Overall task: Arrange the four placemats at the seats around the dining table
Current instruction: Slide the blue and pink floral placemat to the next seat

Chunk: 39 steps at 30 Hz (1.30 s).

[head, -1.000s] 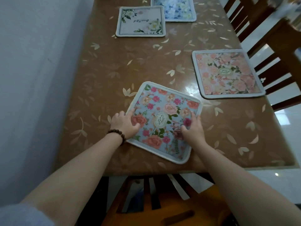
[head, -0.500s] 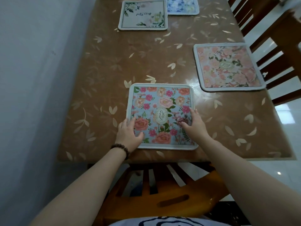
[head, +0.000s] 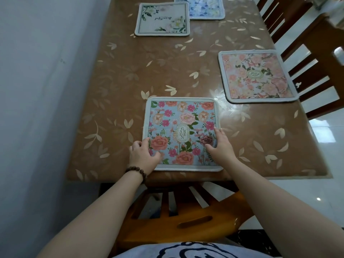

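Note:
A blue placemat with pink and orange flowers [head: 181, 125] lies square at the near edge of the brown dining table [head: 130, 75]. My left hand [head: 142, 156] rests on its near left corner, fingers spread on the mat. My right hand [head: 220, 143] presses flat on its right side. A pink floral placemat [head: 257, 76] lies at the right edge. A white placemat with script [head: 162, 19] and a blue floral one [head: 203, 7] lie at the far end.
A wooden chair [head: 184, 216] stands tucked under the near edge, right below my arms. More dark wooden chairs [head: 307, 58] line the right side. A white wall [head: 42, 90] runs close along the table's left side. White tiled floor shows at right.
The flowered blue placemat turned from a tilted angle to square with the table edge and slid nearer to me. Both hands stayed on it and the view shifted back.

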{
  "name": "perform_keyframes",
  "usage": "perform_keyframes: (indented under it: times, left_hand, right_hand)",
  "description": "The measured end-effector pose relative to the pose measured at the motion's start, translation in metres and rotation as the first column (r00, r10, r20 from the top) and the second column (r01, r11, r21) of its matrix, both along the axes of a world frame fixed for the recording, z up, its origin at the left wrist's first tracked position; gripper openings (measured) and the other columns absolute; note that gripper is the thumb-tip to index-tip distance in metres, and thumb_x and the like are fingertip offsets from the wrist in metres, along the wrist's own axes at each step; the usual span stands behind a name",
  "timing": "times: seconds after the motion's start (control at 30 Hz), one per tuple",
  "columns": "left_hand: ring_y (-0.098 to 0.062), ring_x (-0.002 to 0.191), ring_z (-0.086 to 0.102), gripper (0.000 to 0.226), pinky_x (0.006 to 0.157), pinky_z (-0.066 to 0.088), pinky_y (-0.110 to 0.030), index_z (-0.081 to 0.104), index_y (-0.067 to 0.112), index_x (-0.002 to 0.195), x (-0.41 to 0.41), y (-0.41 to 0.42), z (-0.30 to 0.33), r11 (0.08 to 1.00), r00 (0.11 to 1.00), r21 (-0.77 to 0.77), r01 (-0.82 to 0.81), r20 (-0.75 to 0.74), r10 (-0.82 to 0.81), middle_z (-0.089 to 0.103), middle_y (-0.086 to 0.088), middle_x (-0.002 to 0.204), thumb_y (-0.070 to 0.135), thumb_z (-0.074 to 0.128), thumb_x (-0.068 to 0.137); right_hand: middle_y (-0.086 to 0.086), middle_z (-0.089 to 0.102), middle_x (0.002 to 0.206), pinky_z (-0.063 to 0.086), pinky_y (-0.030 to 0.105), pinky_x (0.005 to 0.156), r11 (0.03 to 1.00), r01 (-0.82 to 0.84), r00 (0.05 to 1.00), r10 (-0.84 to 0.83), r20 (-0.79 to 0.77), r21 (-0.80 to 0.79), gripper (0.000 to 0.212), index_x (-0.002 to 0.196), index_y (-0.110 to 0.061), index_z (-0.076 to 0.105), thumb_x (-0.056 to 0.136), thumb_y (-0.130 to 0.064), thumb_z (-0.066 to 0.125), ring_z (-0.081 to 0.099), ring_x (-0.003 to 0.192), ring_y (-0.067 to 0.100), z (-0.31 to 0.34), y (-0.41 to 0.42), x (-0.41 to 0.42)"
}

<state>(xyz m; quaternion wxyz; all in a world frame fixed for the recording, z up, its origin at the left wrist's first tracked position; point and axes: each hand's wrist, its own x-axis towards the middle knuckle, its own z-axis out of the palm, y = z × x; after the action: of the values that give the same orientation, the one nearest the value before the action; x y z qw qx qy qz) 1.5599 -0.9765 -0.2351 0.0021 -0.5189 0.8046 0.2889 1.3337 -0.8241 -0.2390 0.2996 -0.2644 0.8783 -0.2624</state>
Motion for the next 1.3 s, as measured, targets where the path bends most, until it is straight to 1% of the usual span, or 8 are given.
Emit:
perform_keyframes:
  times: [0.17, 0.27, 0.37, 0.57, 0.73, 0.97, 1.17, 1.3]
  left_hand:
    - [-0.025, 0.122, 0.032, 0.078, 0.095, 0.039, -0.037, 0.029, 0.026, 0.142, 0.02, 0.014, -0.003, 0.997, 0.997, -0.007, 0.077, -0.002, -0.077, 0.036, -0.009, 0.132, 0.052, 0.064, 0.077]
    - [-0.027, 0.138, 0.016, 0.108, 0.11, 0.026, -0.047, 0.009, 0.033, 0.147, 0.024, 0.018, -0.003, 0.985, 0.981, 0.019, 0.169, 0.091, -0.17, 0.016, -0.009, 0.152, 0.071, 0.066, 0.063]
    - [-0.029, 0.142, 0.002, 0.127, 0.112, 0.016, -0.052, -0.01, 0.04, 0.145, 0.024, 0.024, -0.007, 0.965, 0.942, 0.016, 0.263, 0.21, -0.261, -0.003, -0.007, 0.157, 0.076, 0.069, 0.053]
    - [-0.029, 0.14, 0.0, 0.122, 0.111, 0.022, -0.047, -0.008, 0.04, 0.145, 0.028, 0.027, -0.016, 0.958, 0.938, -0.026, 0.287, 0.212, -0.275, 0.001, -0.009, 0.155, 0.063, 0.076, 0.06]
    - [-0.029, 0.139, 0.004, 0.116, 0.11, 0.025, -0.045, 0.003, 0.037, 0.147, 0.03, 0.029, -0.015, 0.96, 0.95, -0.042, 0.277, 0.162, -0.267, 0.007, -0.01, 0.153, 0.056, 0.078, 0.061]
    - [-0.028, 0.138, 0.004, 0.116, 0.109, 0.028, -0.045, 0.003, 0.036, 0.147, 0.033, 0.032, -0.013, 0.957, 0.944, -0.026, 0.289, 0.177, -0.28, 0.006, -0.01, 0.153, 0.058, 0.078, 0.061]
    - [-0.024, 0.144, -0.003, 0.113, 0.115, 0.008, -0.044, -0.005, 0.031, 0.149, 0.03, 0.036, -0.009, 0.93, 0.9, -0.087, 0.357, 0.297, -0.317, -0.002, -0.007, 0.158, 0.088, 0.041, 0.063]
    - [-0.022, 0.145, 0.002, 0.095, 0.117, 0.008, -0.043, 0.006, 0.023, 0.15, 0.013, 0.033, 0.0, 0.931, 0.915, -0.106, 0.349, 0.256, -0.313, 0.008, -0.007, 0.159, 0.08, 0.024, 0.077]
  right_hand:
    - [0.004, 0.001, 0.159, 0.025, 0.046, 0.11, 0.995, -0.089, 0.996, 0.088, 0.02, 0.049, 0.095, 0.15, -0.029, 0.01, 0.078, -0.041, 0.071, 0.013, 0.144, 0.025, 0.007, 0.013, -0.003]
    - [0.009, -0.015, 0.157, 0.019, 0.052, 0.112, 0.987, -0.09, 0.995, 0.081, 0.065, 0.137, 0.126, 0.148, -0.036, -0.004, 0.057, -0.053, 0.081, 0.002, 0.144, 0.031, 0.015, 0.022, 0.005]
    - [0.01, -0.024, 0.154, 0.01, 0.053, 0.111, 0.954, -0.164, 0.986, 0.163, 0.026, 0.25, 0.141, 0.143, -0.044, -0.018, 0.046, -0.054, 0.085, -0.012, 0.143, 0.031, 0.015, 0.03, 0.027]
    - [0.015, -0.017, 0.155, 0.015, 0.048, 0.113, 0.929, -0.189, 0.97, 0.228, -0.088, 0.317, 0.132, 0.143, -0.043, -0.02, 0.062, -0.042, 0.084, -0.013, 0.143, 0.03, 0.014, 0.037, 0.044]
    - [0.016, -0.012, 0.156, 0.019, 0.048, 0.113, 0.935, -0.173, 0.972, 0.212, -0.097, 0.31, 0.128, 0.144, -0.041, -0.018, 0.065, -0.044, 0.082, -0.008, 0.143, 0.031, 0.017, 0.04, 0.048]
    - [0.017, -0.014, 0.155, 0.017, 0.047, 0.113, 0.916, -0.178, 0.967, 0.231, -0.109, 0.36, 0.128, 0.144, -0.038, -0.019, 0.066, -0.044, 0.081, -0.009, 0.143, 0.033, 0.016, 0.041, 0.052]
    - [0.016, -0.015, 0.156, 0.019, 0.048, 0.113, 0.894, -0.208, 0.961, 0.263, -0.089, 0.396, 0.132, 0.143, -0.039, -0.022, 0.062, -0.049, 0.081, -0.007, 0.143, 0.033, 0.018, 0.041, 0.047]
    - [0.012, -0.002, 0.158, 0.018, 0.049, 0.113, 0.93, -0.158, 0.983, 0.178, -0.032, 0.331, 0.117, 0.147, -0.036, -0.009, 0.067, -0.059, 0.073, 0.005, 0.144, 0.031, 0.026, 0.041, 0.032]
